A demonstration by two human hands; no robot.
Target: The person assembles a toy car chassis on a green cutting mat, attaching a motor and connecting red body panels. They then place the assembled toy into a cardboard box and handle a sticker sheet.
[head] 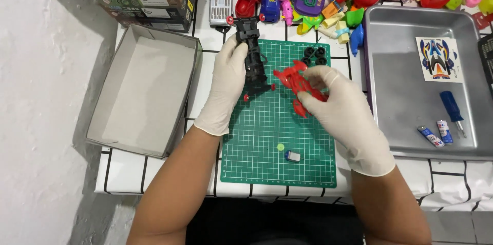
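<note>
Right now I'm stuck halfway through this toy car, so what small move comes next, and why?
Probably bring the red body shell in the right hand over to the black chassis that the left hand steadies on the green mat. The two parts sit side by side, nearly touching, and the four black tyres lie loose beyond.

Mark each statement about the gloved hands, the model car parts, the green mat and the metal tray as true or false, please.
1. The left hand holds the black chassis. True.
2. The right hand holds a blue screwdriver. False: it holds the red car body; the blue screwdriver lies in the metal tray.
3. Four black tyres lie on the green cutting mat. True.
4. The sticker sheet lies in the grey cardboard box. False: it lies in the tray; the box looks empty.
</note>
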